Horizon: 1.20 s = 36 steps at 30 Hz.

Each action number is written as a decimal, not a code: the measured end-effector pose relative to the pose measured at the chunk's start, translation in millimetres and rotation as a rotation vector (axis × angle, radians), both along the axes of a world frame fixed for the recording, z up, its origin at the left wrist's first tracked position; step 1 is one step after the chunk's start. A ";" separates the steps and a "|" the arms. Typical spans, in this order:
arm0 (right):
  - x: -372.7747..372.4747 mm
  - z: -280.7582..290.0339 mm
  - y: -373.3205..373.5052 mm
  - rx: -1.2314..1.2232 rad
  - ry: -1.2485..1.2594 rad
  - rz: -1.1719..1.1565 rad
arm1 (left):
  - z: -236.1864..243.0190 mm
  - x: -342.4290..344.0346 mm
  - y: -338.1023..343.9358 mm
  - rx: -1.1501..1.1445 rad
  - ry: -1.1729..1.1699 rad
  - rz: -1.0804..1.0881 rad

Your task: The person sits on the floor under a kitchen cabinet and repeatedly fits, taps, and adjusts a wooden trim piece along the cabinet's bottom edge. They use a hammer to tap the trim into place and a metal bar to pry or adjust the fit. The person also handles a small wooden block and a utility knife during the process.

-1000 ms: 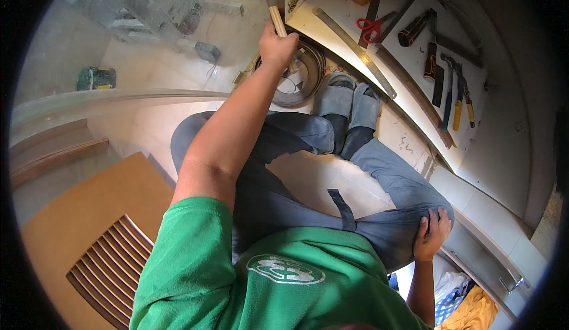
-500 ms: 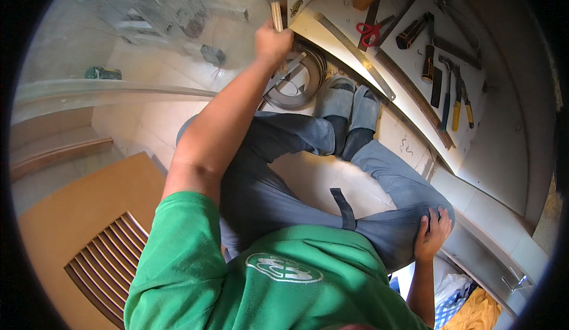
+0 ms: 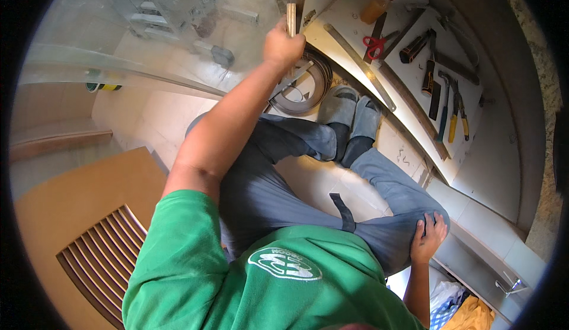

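My left hand (image 3: pixel 283 47) is closed around a light wooden piece (image 3: pixel 291 17), held upright at the upper middle beside a dark vertical edge and the translucent panel (image 3: pixel 148 28). Whether that piece is part of a tool is hidden. Just beneath the hand lies a coil of dark strip (image 3: pixel 317 93) with a narrow metal piece across it. My right hand (image 3: pixel 430 235) rests on my right knee, fingers spread on the grey trousers, holding nothing. My feet in grey slippers (image 3: pixel 338 108) are together beyond my bent legs.
A white board (image 3: pixel 450 167) at upper right carries several tools, including red scissors (image 3: pixel 374 48), pliers (image 3: pixel 461 115), a metal ruler (image 3: pixel 360 63), and an orange bottle (image 3: pixel 373 10). A wooden louvred panel (image 3: pixel 65 205) lies lower left. A cabinet opening (image 3: pixel 450 300) with cloths is lower right.
My left hand and the wooden piece have shifted slightly right in the picture. The view has tilted a little, moving the surroundings. My right hand stays on the knee.
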State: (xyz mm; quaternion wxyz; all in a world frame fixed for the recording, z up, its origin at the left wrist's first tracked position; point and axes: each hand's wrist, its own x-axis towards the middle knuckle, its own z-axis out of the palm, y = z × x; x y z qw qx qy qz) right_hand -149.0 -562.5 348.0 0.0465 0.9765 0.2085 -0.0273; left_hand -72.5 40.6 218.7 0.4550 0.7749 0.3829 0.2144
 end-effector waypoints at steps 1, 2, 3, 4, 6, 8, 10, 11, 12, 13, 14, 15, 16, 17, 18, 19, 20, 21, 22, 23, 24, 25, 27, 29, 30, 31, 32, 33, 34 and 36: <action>-0.2 0.3 0.1 -0.001 -0.010 0.009 | 0.9 2.5 -1.4 -0.001 0.042 0.015; 0.3 0.3 0.6 -0.005 -0.025 0.014 | 1.9 6.6 -0.1 -0.026 0.087 0.008; -0.4 0.8 0.6 -0.001 -0.017 0.010 | 3.6 10.6 2.7 -0.033 0.113 -0.004; -0.6 1.0 1.2 0.004 -0.014 -0.001 | 6.2 14.1 6.9 -0.038 0.137 -0.017; -2.3 2.0 2.1 0.008 -0.011 -0.009 | 10.7 12.0 7.6 -0.040 0.124 -0.024; -3.9 2.6 3.8 0.012 -0.016 -0.019 | 18.5 5.3 5.5 -0.067 0.085 -0.041; -4.7 3.6 5.4 0.014 -0.032 -0.004 | 27.6 -3.5 2.6 -0.022 -0.006 -0.071; -5.0 4.2 6.1 0.000 -0.028 -0.008 | 31.1 -7.0 0.6 0.041 -0.106 -0.078; -4.8 4.6 6.7 0.004 -0.026 -0.009 | 33.9 -8.2 -2.5 0.004 -0.045 -0.062; -4.5 5.0 7.1 0.002 -0.020 -0.012 | 36.0 -7.4 -5.9 0.023 -0.060 -0.029; -4.4 5.2 7.2 0.007 -0.039 0.003 | 37.7 -5.2 -7.9 0.040 -0.074 0.001; -4.1 5.1 7.3 0.011 -0.029 -0.014 | 39.7 -1.1 -7.3 0.006 0.003 0.003; -4.6 5.1 7.1 0.017 -0.034 -0.016 | 41.2 2.0 -6.1 0.008 0.011 0.009; -4.5 4.7 7.2 0.023 -0.046 -0.017 | 44.1 6.1 -3.9 0.012 0.015 0.016; -5.4 4.6 6.9 0.026 -0.048 -0.016 | 47.0 8.3 -2.2 -0.032 0.072 0.003; -6.1 4.3 6.8 0.026 -0.052 -0.014 | 49.6 6.8 -2.7 0.011 0.011 0.004; -7.2 4.3 6.5 0.020 -0.048 -0.029 | 53.4 5.5 -2.8 0.017 -0.005 -0.013; -7.9 4.2 6.6 0.031 -0.064 -0.005 | 58.8 6.1 -0.8 0.009 0.012 -0.039; -8.3 4.2 6.8 0.031 -0.069 -0.001 | 63.9 6.3 -0.2 0.041 -0.062 -0.038; -8.8 4.6 7.0 0.015 -0.053 -0.017 | 68.4 7.3 -0.3 0.059 -0.103 -0.045; -8.9 4.6 7.4 0.029 -0.064 -0.005 | 71.6 7.9 -1.5 0.127 -0.209 -0.034; -8.4 4.9 7.5 0.031 -0.065 -0.007 | 73.6 9.1 -5.2 0.124 -0.163 0.003; -7.7 4.6 7.7 0.035 -0.068 -0.005 | 75.1 8.6 -11.2 0.077 -0.071 0.024; -7.1 3.8 7.8 0.055 -0.084 -0.009 | 78.8 8.6 -11.6 0.035 0.022 0.026; -6.7 3.2 8.0 0.053 -0.084 -0.002 | 82.5 9.0 -10.1 0.054 0.001 0.029; -7.3 2.9 7.6 0.056 -0.091 -0.003 | 87.6 8.3 -8.6 0.049 0.012 0.015; -7.6 2.4 7.5 0.044 -0.083 -0.038 | 94.2 8.2 -6.6 0.043 0.026 0.000; -8.1 2.3 7.1 0.064 -0.100 0.002 | 101.7 8.9 -5.8 0.064 -0.026 -0.001; -8.7 2.0 7.0 0.069 -0.103 0.005 | 109.6 11.0 -4.7 0.086 -0.077 -0.005; -9.4 2.0 6.4 0.071 -0.100 0.005 | 122.1 16.4 -5.9 0.115 -0.159 0.011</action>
